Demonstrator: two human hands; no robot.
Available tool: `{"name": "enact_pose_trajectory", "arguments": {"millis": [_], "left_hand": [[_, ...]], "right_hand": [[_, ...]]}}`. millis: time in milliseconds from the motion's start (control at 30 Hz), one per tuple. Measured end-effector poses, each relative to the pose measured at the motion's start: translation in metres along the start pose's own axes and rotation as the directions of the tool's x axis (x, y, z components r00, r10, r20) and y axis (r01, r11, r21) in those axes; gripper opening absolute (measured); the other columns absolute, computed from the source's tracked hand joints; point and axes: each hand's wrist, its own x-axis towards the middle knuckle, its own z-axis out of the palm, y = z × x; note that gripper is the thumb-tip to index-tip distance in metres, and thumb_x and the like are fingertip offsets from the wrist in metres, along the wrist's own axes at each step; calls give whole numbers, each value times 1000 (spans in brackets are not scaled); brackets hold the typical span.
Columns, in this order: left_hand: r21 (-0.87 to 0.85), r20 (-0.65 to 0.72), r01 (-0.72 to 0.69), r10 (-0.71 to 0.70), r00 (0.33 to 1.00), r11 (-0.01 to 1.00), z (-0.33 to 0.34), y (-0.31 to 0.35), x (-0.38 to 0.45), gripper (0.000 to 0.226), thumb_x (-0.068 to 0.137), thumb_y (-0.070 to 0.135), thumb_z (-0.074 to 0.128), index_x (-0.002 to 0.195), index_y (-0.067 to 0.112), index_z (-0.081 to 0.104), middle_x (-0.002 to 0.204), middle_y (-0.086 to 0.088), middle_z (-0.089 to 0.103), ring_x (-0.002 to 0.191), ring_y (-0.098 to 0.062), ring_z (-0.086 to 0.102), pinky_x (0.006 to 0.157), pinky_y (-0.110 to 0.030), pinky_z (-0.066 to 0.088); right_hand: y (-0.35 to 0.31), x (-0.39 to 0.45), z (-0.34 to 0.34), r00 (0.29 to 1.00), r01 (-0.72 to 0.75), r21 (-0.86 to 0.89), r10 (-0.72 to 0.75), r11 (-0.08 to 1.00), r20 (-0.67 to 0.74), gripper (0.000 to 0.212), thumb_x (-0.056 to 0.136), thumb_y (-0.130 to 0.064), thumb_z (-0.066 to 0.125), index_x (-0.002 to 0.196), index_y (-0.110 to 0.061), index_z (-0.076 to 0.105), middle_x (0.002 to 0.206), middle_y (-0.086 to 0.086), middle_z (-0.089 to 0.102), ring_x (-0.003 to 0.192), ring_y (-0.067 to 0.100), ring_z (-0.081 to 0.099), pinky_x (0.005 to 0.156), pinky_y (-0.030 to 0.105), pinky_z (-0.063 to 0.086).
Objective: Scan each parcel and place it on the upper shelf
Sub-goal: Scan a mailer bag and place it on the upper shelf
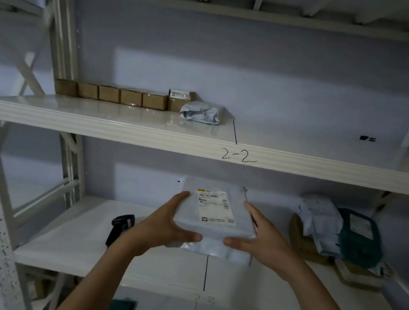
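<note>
- We hold a white parcel (214, 218) at the centre of the frame, label up, between both hands, above the lower shelf (76, 249).
- Our left hand (170, 227) wraps the parcel's left edge, thumb across the near side; our right hand (263, 234) mirrors it on the right edge. Both are closed on the parcel, and we judge the two-sided grip keeps the soft bag flat and the label readable.
- The scanner (121, 227) lies on the lower shelf, left of centre, just beside our left wrist. Neither hand holds it, so we judge the scan is either done or still waiting; the frame cannot tell us which.
- The upper shelf (332, 153), marked "2-2", carries a row of brown boxes (111, 94) at its back left and a crumpled grey bag (202, 113) beside them. The space to the right is bare, a likely spot for our parcel.
- More parcels (336, 232) sit piled at the right of the lower shelf, presumably awaiting their turn.
</note>
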Motion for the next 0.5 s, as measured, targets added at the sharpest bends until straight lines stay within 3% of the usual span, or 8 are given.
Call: {"name": "enact_pose_trajectory", "arguments": {"millis": [67, 133, 233, 300, 433, 500], "left_hand": [[-3, -66, -54, 53, 996, 999, -4, 7, -11, 106, 49, 50, 92, 137, 53, 33, 123, 22, 52, 101, -8, 61, 64, -19, 58], [-6, -188, -113, 110, 976, 994, -9, 16, -21, 97, 48, 59, 89, 132, 53, 41, 113, 15, 64, 86, -11, 71, 68, -28, 61], [24, -271, -179, 178, 946, 984, -19, 39, -36, 89, 51, 66, 84, 130, 53, 45, 107, 9, 69, 71, -13, 73, 67, -31, 62], [67, -264, -205, 215, 940, 977, -27, 56, -46, 88, 53, 68, 82, 131, 53, 44, 106, 9, 69, 69, -14, 73, 69, -32, 62], [115, -244, -260, 281, 928, 959, -37, 87, -66, 94, 54, 71, 79, 137, 55, 36, 90, 9, 74, 70, -10, 73, 61, -9, 53], [80, -246, -313, 323, 914, 946, -39, 99, -73, 96, 55, 66, 81, 139, 55, 35, 91, 19, 73, 71, -11, 73, 60, -10, 54]], "right_hand": [[-15, -8, 4, 996, 5, -50, -10, 999, -93, 99, 67, -39, 90, 150, -32, 36, 138, -18, 53, 118, -1, 56, 95, 18, 49], [-29, -14, 8, 980, 52, -56, -62, 997, -188, 82, 72, -44, 85, 144, -33, 47, 134, -17, 59, 118, 5, 59, 96, 29, 54], [-54, -27, 11, 942, 126, -98, -150, 987, -301, 52, 76, -48, 80, 124, -41, 62, 119, -28, 62, 110, -4, 59, 87, 17, 53], [-71, -36, 10, 931, 162, -82, -180, 983, -317, 47, 71, -53, 80, 116, -42, 68, 114, -28, 65, 109, -3, 60, 92, 25, 54], [-103, -55, 2, 890, 259, -48, -258, 965, -376, 55, 57, -58, 78, 110, -47, 68, 105, -33, 67, 103, -2, 65, 86, 23, 57], [-115, -63, -3, 880, 331, 9, -305, 944, -365, 55, 57, -56, 79, 110, -57, 63, 107, -40, 64, 102, -9, 64, 77, 14, 56]]}}
